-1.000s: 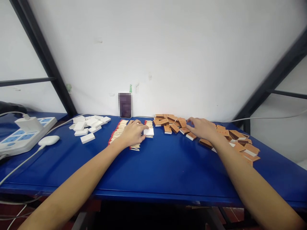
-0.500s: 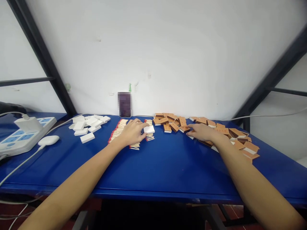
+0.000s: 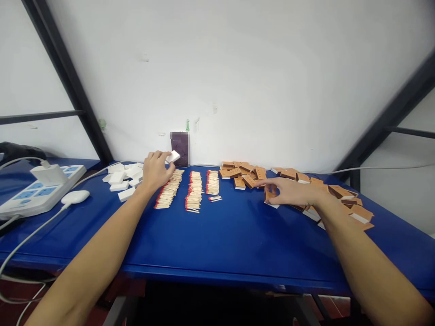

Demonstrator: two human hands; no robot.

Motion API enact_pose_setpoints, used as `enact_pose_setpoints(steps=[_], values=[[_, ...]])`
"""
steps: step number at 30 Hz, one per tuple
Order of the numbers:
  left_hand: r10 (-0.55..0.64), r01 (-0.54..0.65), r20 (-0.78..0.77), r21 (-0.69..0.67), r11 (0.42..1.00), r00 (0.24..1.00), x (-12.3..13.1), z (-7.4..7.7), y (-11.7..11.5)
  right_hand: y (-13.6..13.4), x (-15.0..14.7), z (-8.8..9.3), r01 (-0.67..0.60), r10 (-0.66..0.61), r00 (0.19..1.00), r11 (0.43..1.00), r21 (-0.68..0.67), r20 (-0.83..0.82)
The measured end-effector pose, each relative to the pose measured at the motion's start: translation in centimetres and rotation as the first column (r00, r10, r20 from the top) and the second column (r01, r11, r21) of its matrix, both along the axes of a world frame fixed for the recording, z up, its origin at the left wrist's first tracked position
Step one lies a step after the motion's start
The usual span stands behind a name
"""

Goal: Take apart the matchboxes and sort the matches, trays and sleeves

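Note:
My left hand [image 3: 157, 171] pinches a small white matchbox tray [image 3: 173, 156] between thumb and fingers, held above the table at the far end of the left row of matches [image 3: 169, 190]. Two more rows, a middle row of matches [image 3: 194, 190] and a right row of matches [image 3: 212, 182], lie with red heads to the left. My right hand [image 3: 287, 191] has its thumb and fingers closed around a brown matchbox [image 3: 271, 196] at the near edge of the matchbox pile. Part of that box is hidden by the fingers.
White trays [image 3: 118, 177] are heaped at the left, and brown matchboxes [image 3: 239, 182] spread from centre to right. A phone [image 3: 180, 149] leans on the wall. A power strip [image 3: 41, 192] and white charger [image 3: 75, 197] with cables occupy the table's left end.
My left hand has lifted the white tray off the right match row and carried it left and up. My right hand's fingers have closed around a matchbox. The view has shifted slightly.

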State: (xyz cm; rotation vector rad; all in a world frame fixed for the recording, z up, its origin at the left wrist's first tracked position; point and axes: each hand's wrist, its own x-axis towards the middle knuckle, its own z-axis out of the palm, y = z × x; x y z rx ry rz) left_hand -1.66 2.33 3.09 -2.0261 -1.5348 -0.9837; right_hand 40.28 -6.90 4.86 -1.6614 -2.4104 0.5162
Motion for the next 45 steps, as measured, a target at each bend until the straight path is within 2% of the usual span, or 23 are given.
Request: enact_pose_setpoints(steps=[4,6,8,14,20,25,31,35,37,39,42,45], values=[[0.218,-0.216,0.022,-0.075,0.973,0.976,-2.3,-0.7,0.7,-0.5,-5.2,-1.5,-0.192,0.195,0.973,0.981,0.033,-0.127],[0.282,-0.276,0.034,-0.111,0.955,0.959,-2.7,-0.9,0.8,-1.2,-8.0,-2.1,-0.309,0.315,0.943,0.948,0.068,-0.11],[0.328,-0.318,0.051,-0.142,0.937,0.943,-3.0,-1.0,0.8,-2.0,-10.0,-2.4,-0.37,0.376,0.924,0.925,0.087,-0.069],[0.39,-0.369,0.049,-0.236,0.899,0.919,-3.3,-1.3,1.0,-2.2,-12.1,-2.9,-0.339,0.34,0.94,0.931,0.136,0.02],[0.409,-0.381,0.029,-0.314,0.87,0.912,-3.3,-1.5,1.0,-1.5,-12.2,-3.5,-0.339,0.348,0.937,0.918,0.206,-0.008],[0.401,-0.369,0.032,-0.329,0.869,0.916,-3.1,-1.4,1.0,-1.8,-11.9,-3.7,-0.279,0.288,0.958,0.93,0.239,-0.001],[0.3,-0.273,0.144,-0.179,0.945,0.943,-2.7,-1.2,1.0,-1.7,-12.4,-4.0,-0.254,0.252,0.967,0.936,0.243,0.039],[0.22,-0.199,0.164,-0.134,0.971,0.962,-2.0,-0.7,0.8,-1.4,-12.6,-4.2,-0.243,0.235,0.97,0.931,0.273,0.065],[0.127,-0.112,0.128,-0.115,0.987,0.984,-1.2,-0.3,0.4,-1.3,-12.5,-4.3,-0.241,0.233,0.97,0.928,0.284,0.062],[-0.029,0.036,0.068,-0.106,0.994,0.997,0.0,0.2,-0.2,-1.3,-12.4,-4.4,-0.239,0.235,0.971,0.926,0.291,0.049],[-0.258,0.254,-0.024,-0.109,0.961,0.966,2.1,0.9,-1.4,-1.3,-12.4,-4.6,-0.206,0.207,0.978,0.934,0.293,0.029],[-0.356,0.35,-0.073,-0.083,0.933,0.932,3.7,1.5,-2.7,-1.1,-12.6,-4.9,-0.164,0.158,0.986,0.942,0.293,0.043]])
